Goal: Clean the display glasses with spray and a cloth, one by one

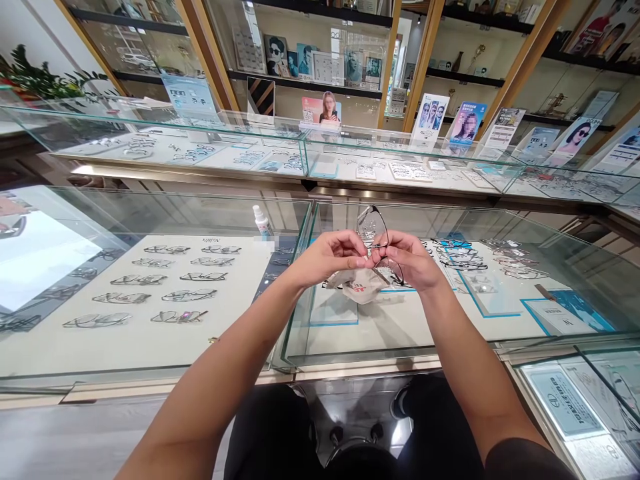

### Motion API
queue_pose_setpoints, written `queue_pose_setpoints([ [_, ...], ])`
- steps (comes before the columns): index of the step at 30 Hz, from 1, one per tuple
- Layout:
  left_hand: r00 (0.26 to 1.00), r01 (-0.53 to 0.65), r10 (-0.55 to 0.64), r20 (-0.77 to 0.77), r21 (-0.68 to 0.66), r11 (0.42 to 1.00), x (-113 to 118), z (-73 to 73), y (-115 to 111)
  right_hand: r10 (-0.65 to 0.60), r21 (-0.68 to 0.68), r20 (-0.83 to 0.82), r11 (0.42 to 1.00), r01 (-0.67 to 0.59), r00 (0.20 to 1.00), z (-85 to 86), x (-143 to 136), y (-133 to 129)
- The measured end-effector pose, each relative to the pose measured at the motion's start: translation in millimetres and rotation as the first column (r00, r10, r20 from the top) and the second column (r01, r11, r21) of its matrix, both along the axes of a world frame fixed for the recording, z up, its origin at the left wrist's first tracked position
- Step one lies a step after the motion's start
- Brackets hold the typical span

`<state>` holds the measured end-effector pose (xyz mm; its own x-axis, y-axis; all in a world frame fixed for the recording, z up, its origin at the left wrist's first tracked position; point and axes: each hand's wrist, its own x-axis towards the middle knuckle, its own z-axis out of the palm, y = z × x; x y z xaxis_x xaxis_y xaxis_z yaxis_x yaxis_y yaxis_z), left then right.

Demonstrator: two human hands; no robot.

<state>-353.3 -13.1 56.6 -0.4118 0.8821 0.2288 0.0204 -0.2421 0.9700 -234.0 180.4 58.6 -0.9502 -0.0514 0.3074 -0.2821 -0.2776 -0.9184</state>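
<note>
A pair of dark-rimmed eyeglasses (370,228) is held in front of the body, above the right-hand section of a glass-topped counter (400,360), with the frame turned on end so that one lens sits above the other. The rim is gripped by the right hand (407,260), its thumb and fingers clamped on the frame near the middle; the exact part pinched cannot be told. A pale cloth (361,288) with red print is pinched between the thumb and fingers of the left hand (337,257), and most of it hangs below the hands; whether the frame is also gripped by the left fingers cannot be told. The two hands are brought close together at fingertip level. A white spray bottle (261,220) is placed upright to the left of the hands, near the far side of the counter. Inside the left section, folded spectacles (167,295) are laid out in two columns on a white base. In the right section, further frames (463,257) are grouped beyond the right hand, and a blue-and-white card (567,313) is placed farther to the right. A second glass case (200,177) is positioned across the gap, with a blue leaflet (467,123) propped among others on its top. Framed pictures are displayed on the shelves (310,87) behind. A green plant (43,80) is noted at the far left.
</note>
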Motion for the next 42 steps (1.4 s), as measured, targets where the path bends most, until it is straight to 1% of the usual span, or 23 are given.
queue_pose_setpoints([
  [3, 1.000, -0.021, 0.021, -0.007, 0.010, 1.000, 0, -0.2, 0, -0.011, 0.020, -0.015, 1.000, 0.012, 1.000, 1.3, 1, 1],
  [5, 0.998, -0.059, 0.059, -0.007, 0.030, 0.998, -1, 0.0, 1, -0.010, 0.048, -0.047, 0.999, 0.012, 0.999, 2.6, 2, 1],
  [8, 0.984, -0.176, 0.178, -0.019, 0.073, 0.982, 0, 1.6, 2, 0.023, 0.125, -0.085, 0.992, -0.012, 0.996, 3.9, 6, 0],
  [10, 0.963, -0.263, 0.266, -0.029, 0.095, 0.960, 2, 3.6, 3, 0.043, 0.176, -0.072, 0.984, -0.030, 0.996, 4.2, 9, -4],
  [12, 0.949, -0.309, 0.313, -0.039, 0.080, 0.948, 5, 5.9, 3, 0.050, 0.217, -0.057, 0.976, -0.036, 0.997, 4.1, 10, -7],
  [16, 0.942, -0.329, 0.330, -0.060, 0.035, 0.944, 11, 9.1, 4, 0.035, 0.287, -0.086, 0.958, -0.009, 0.996, 4.2, 11, -11],
  [21, 0.940, -0.330, 0.331, -0.077, 0.023, 0.944, 12, 7.8, 5, 0.007, 0.324, -0.101, 0.946, 0.026, 0.995, 6.2, 10, -9],
  [25, 0.938, -0.342, 0.344, -0.046, 0.047, 0.938, 9, 5.5, 6, -0.020, 0.354, -0.113, 0.933, 0.059, 0.993, 9.5, 12, -9],
  [28, 0.942, -0.332, 0.335, -0.028, 0.071, 0.941, 9, 5.0, 7, -0.042, 0.352, -0.121, 0.933, 0.082, 0.992, 11.5, 13, -11],
  [32, 0.955, -0.296, 0.295, 0.025, 0.065, 0.953, 11, 5.5, 6, -0.053, 0.285, -0.132, 0.954, 0.089, 0.990, 11.4, 13, -11],
  [34, 0.966, -0.250, 0.248, 0.069, 0.024, 0.968, 11, 4.7, 6, -0.082, 0.246, -0.129, 0.963, 0.112, 0.988, 10.6, 12, -9],
  [37, 0.980, -0.168, 0.174, 0.101, -0.060, 0.984, 10, 0.3, 5, -0.163, 0.168, -0.126, 0.969, 0.183, 0.979, 11.1, 11, -5],
  [40, 0.988, -0.092, 0.105, 0.116, -0.119, 0.989, 9, -6.3, 8, -0.243, 0.087, -0.109, 0.964, 0.253, 0.964, 15.5, 12, -2],
  [42, 0.988, -0.027, 0.048, 0.147, -0.141, 0.990, 9, -9.8, 10, -0.271, 0.049, -0.080, 0.960, 0.275, 0.959, 19.3, 13, -1],
])
